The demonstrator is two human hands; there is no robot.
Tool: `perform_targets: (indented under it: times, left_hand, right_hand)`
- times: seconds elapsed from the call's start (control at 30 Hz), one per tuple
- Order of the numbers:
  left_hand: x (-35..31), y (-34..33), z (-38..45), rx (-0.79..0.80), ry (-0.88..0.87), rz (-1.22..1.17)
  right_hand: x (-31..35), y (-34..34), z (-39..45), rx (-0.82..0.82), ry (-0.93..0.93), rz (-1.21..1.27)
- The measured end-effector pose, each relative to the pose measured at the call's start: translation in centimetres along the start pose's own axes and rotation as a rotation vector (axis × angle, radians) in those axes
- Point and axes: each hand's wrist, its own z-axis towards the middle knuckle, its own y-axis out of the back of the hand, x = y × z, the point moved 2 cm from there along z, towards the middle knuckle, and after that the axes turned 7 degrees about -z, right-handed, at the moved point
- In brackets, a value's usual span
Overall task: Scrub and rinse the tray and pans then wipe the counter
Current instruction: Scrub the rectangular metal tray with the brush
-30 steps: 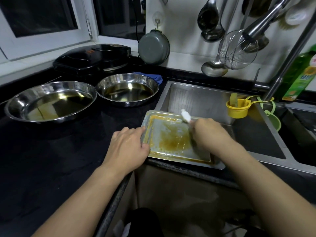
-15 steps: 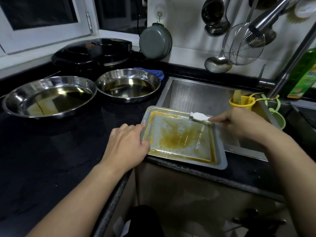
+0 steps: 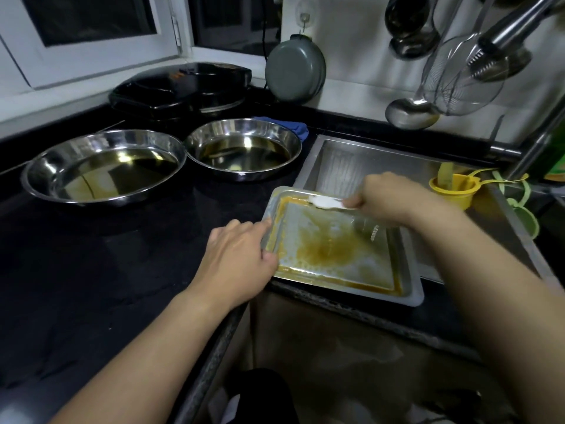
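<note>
Head view shows the rectangular metal tray lying at the front of the black desk, its right part overhanging the steel sink. Orange-brown grease streaks the tray floor and pools along its near and left edges. The left hand grasps the tray's left rim, fingers over the lip and thumb at the near corner. The right hand is clenched round a white scrubbing tool, whose pale head sits over the tray's far edge; blur hides whether it is a brush or a scraper.

Two round steel pans, the larger pan on the left and the smaller pan beside it, stand well behind on the desk, each with dark oily liquid in the bottom. A blue cloth peeks out behind the smaller one.

The tray looks thin, stiff and light, so it will likely skate on the smooth desk under scrubbing pressure unless the rim stays pinned. The greasy film should make the floor and lip slippery; the cleaner outer flange on the left and near sides looks the safest place to hold. With part of it over the basin, pressure near the right edge could tip it. The pans will probably be heavier, and lifting them level by opposite rims should keep the liquid from slopping
</note>
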Motion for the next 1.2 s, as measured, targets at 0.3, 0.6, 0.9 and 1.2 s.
perform_targets:
  times: [0.3,0.6,0.9,1.2]
  left_hand:
    - [0.1,0.1,0.0,-0.017,0.003,-0.006]
    - [-0.2,0.2,-0.1,-0.002,-0.001,0.032]
    - [-0.2,0.2,-0.1,0.011,0.024,-0.016]
    - [-0.1,0.4,-0.1,0.044,0.045,-0.053]
  right_hand:
    - [0.0,-1.9,0.5,-0.143,0.172,-0.097]
    - [3.2,-1.7,0.5,-0.32,0.266,-0.174]
    - [4.2,-2.5,-5.3,-0.152,0.453,-0.055]
    - [3.1,-1.1,0.4,-0.179,0.159,-0.086]
